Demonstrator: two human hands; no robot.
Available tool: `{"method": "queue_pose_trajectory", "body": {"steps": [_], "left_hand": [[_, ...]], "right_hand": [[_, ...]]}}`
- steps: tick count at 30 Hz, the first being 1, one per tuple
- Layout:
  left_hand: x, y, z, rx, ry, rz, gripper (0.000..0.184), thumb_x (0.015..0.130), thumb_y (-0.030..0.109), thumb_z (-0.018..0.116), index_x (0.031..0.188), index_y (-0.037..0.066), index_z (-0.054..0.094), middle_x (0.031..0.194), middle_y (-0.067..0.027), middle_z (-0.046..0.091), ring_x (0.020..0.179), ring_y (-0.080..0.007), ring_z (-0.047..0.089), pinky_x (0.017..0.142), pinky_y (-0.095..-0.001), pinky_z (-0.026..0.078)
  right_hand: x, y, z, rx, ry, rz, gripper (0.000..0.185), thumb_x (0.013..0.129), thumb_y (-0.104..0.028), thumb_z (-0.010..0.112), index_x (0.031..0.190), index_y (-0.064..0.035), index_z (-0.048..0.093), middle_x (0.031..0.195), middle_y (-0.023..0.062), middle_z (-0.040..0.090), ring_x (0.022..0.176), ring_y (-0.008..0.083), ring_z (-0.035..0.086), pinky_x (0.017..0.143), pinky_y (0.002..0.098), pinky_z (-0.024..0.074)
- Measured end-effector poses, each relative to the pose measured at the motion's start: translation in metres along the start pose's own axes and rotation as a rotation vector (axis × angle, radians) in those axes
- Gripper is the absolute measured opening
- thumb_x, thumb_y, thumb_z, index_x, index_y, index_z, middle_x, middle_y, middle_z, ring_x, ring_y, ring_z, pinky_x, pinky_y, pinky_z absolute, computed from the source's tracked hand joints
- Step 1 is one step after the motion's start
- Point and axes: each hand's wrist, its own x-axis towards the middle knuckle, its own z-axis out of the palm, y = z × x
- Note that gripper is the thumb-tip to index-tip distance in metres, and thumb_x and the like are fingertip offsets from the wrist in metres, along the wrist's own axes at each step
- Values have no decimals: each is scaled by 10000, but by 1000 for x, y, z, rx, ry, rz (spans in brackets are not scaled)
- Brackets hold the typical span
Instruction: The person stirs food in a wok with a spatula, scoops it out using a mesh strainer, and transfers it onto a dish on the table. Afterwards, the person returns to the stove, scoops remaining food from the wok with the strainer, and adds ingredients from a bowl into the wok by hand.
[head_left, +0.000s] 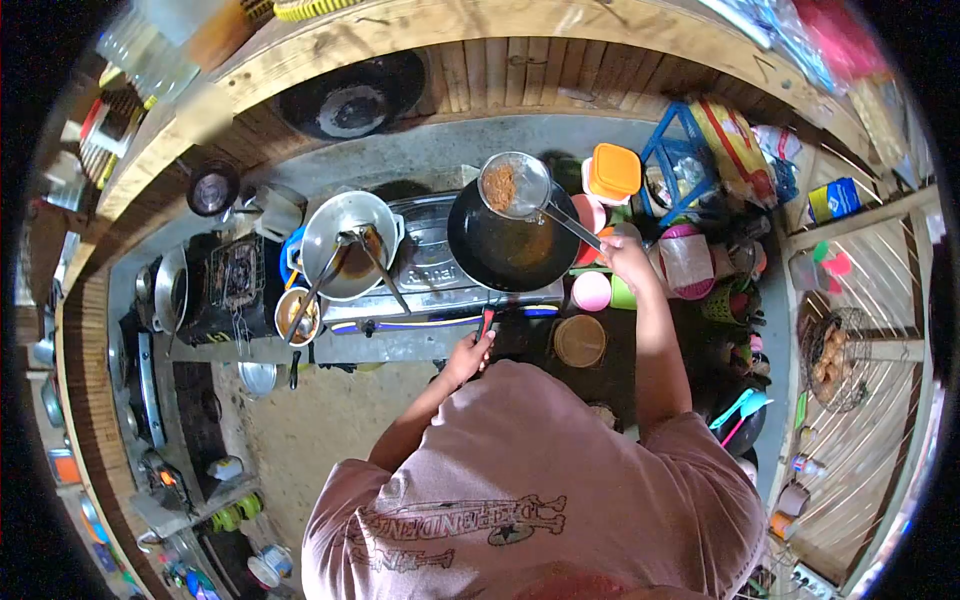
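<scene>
My right hand (626, 258) is closed round the handle of a metal strainer (532, 176), which is held over the far rim of a black frying pan (478, 238). Brown crumbly bits (499, 187) lie at the left side of the strainer's mesh. Some dark oil-like liquid (525, 243) shows in the bottom of the pan. My left hand (468, 355) grips the pan's red and black handle at the near side. The pan sits on the right side of a gas stove (425, 270). Left of it stands a silver pot (342, 215) with utensils and brown liquid inside.
A small bowl (298, 316) with a spoon stands at the stove's left front. An orange-lidded container (613, 171), a pink lid (591, 291) and a blue rack (680, 150) crowd the right side. A round woven-looking lid (580, 341) lies near my right forearm. A wooden shelf beam (450, 25) runs overhead.
</scene>
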Motion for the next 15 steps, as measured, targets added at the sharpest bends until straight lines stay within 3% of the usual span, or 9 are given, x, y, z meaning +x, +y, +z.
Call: {"method": "queue_pose_trajectory", "body": {"steps": [1, 4, 6, 7, 9, 10, 12, 15], "left_hand": [[4, -5, 3, 10, -6, 4, 372, 988, 422, 589, 889, 66, 546, 643, 16, 519, 501, -98, 478, 462, -264, 396], [22, -36, 9, -280, -142, 32, 349, 1014, 415, 548, 901, 85, 550, 656, 20, 520, 555, -89, 475, 536, -246, 395], [23, -37, 14, -278, -183, 26, 354, 1021, 428, 527, 939, 84, 553, 685, 27, 519, 598, -80, 469, 562, -235, 381], [22, -36, 17, -286, -221, 20, 364, 1028, 441, 506, 978, 83, 556, 714, 34, 517, 641, -71, 462, 587, -224, 368], [20, -33, 23, -267, -225, -3, 349, 1024, 435, 520, 982, 91, 562, 766, 28, 544, 691, -75, 491, 633, -233, 395], [18, -32, 25, -256, -226, -26, 334, 1019, 429, 534, 987, 98, 568, 819, 23, 571, 740, -78, 520, 679, -241, 422], [19, -31, 23, -138, -254, -49, 291, 1012, 401, 564, 1024, 112, 592, 940, 6, 622, 869, -100, 583, 789, -269, 473], [20, -34, 15, -70, -339, -47, 301, 1013, 401, 560, 1060, 107, 609, 951, 8, 632, 890, -107, 590, 816, -267, 472]], "right_hand": [[-2, 6, -1, -31, 47, -55, 194, 993, -156, 525, 985, -18, 662, 707, -34, 534, 588, 88, 457, 527, 270, 374], [-15, 26, -4, -73, 84, -52, 195, 980, -152, 534, 982, -11, 669, 669, 5, 549, 592, 120, 493, 552, 307, 399], [-27, 43, 5, -37, 158, -18, 197, 969, -163, 543, 1014, -27, 678, 623, 48, 542, 591, 148, 513, 578, 350, 420], [-27, 59, 6, -97, 150, -29, 213, 968, -178, 550, 1058, -36, 681, 710, 118, 635, 657, 235, 608, 647, 385, 468], [-59, 42, 16, -342, 277, -60, 241, 965, -191, 555, 1105, -42, 682, 901, 198, 703, 845, 345, 679, 766, 414, 503], [-74, 29, 18, -382, 243, -18, 269, 963, -199, 552, 1145, -43, 676, 1049, 238, 680, 1016, 393, 655, 861, 426, 502], [-71, 66, 23, -422, 258, -23, 281, 962, -202, 547, 1158, -52, 680, 1034, 244, 682, 990, 398, 660, 865, 429, 506], [-89, 67, 28, -394, 254, -23, 284, 960, -206, 548, 1156, -51, 683, 1036, 247, 681, 987, 405, 657, 869, 436, 505]]}}
